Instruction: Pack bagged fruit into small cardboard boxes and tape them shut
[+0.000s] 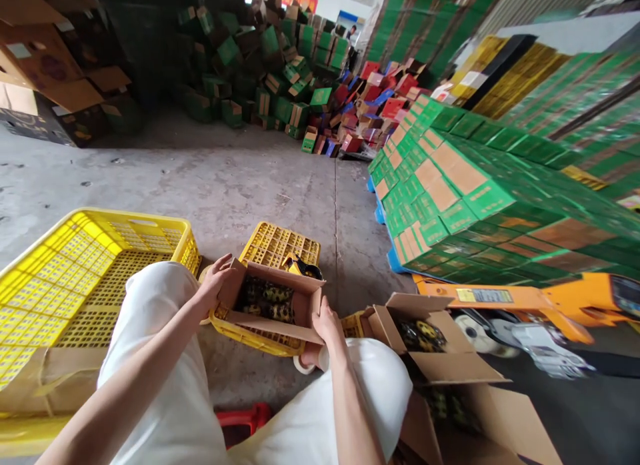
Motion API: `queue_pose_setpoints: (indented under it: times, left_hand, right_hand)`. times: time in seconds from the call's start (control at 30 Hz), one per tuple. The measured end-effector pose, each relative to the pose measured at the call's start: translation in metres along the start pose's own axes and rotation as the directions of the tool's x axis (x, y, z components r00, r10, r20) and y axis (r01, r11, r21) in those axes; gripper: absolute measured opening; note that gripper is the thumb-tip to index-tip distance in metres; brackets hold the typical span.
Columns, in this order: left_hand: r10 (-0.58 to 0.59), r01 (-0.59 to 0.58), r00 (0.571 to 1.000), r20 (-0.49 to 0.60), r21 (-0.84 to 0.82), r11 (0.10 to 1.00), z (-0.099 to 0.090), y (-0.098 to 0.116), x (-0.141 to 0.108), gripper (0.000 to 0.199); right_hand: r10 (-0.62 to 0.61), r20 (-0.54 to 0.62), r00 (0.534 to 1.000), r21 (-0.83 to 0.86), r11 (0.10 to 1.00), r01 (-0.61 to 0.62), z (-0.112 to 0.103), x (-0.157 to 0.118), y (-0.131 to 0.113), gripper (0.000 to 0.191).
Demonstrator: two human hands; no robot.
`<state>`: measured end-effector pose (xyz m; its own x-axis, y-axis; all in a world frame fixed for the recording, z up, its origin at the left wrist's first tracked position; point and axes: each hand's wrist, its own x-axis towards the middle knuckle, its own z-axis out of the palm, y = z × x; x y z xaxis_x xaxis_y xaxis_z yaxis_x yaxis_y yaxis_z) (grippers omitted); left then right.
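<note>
Two white-clad legs [160, 305] flank one open carton [304, 308], its ends held by your part-curled left hand [220, 276] and right hand [326, 320]. Right of it: two flapped cartons [445, 368]. Below: grey floor [295, 185]. Ahead: stacked green boxes [457, 215].

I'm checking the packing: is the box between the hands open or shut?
Open: patterned packets are visible inside the cardboard box.

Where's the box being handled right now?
In the head view, the open cardboard box is below and slightly left of centre, between the left hand and the right hand, over a yellow crate.
</note>
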<state>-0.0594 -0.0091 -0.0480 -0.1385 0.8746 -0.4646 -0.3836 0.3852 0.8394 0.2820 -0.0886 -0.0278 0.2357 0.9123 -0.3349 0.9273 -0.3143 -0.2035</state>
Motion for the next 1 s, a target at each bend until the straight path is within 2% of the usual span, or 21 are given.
queue_pose_setpoints:
  times: [0.1,0.2,0.27,0.33,0.37,0.53,0.67,0.9,1.0]
  left_hand:
    - [0.174,-0.178,0.984,0.046,0.095,0.979,0.003,0.023,0.006,0.083]
    - [0.292,-0.297,0.949,0.117,0.02,0.955,0.005,0.046,0.0,0.08]
    - [0.261,-0.237,0.934,0.245,-0.126,0.963,0.005,0.054,-0.011,0.078]
    - [0.198,-0.116,0.903,0.381,-0.229,0.967,0.005,0.054,-0.023,0.077]
    - [0.182,-0.079,0.891,0.415,-0.253,0.964,0.005,0.051,-0.028,0.08]
    - [0.19,-0.062,0.875,0.445,-0.286,0.956,0.013,0.029,-0.034,0.102]
    - [0.145,-0.015,0.873,0.465,-0.272,0.962,0.017,0.02,-0.027,0.1]
    - [0.096,0.0,0.932,0.35,-0.265,0.964,0.016,0.017,-0.028,0.093]
    - [0.077,0.001,0.961,0.266,-0.28,0.96,0.013,0.017,-0.024,0.082]
  right_hand:
    - [0.037,0.061,0.997,-0.028,0.999,-0.035,0.0,-0.005,-0.004,0.075]
    - [0.03,0.065,0.997,-0.006,1.0,-0.03,0.003,-0.006,-0.003,0.076]
    - [0.006,0.02,1.0,0.013,1.0,-0.006,0.007,-0.005,0.0,0.074]
    - [-0.028,-0.039,0.999,0.006,1.0,0.028,0.01,-0.002,0.002,0.071]
    - [-0.04,-0.055,0.998,-0.004,0.999,0.04,0.012,0.0,0.002,0.07]
    - [-0.039,-0.064,0.997,-0.035,0.999,0.037,0.014,0.004,-0.003,0.069]
    - [-0.054,-0.06,0.997,-0.045,0.998,0.052,0.012,0.004,-0.007,0.068]
    - [-0.04,-0.019,0.999,-0.065,0.997,0.039,0.005,0.002,-0.01,0.068]
    - [-0.041,0.006,0.999,-0.05,0.998,0.041,0.002,0.0,-0.01,0.067]
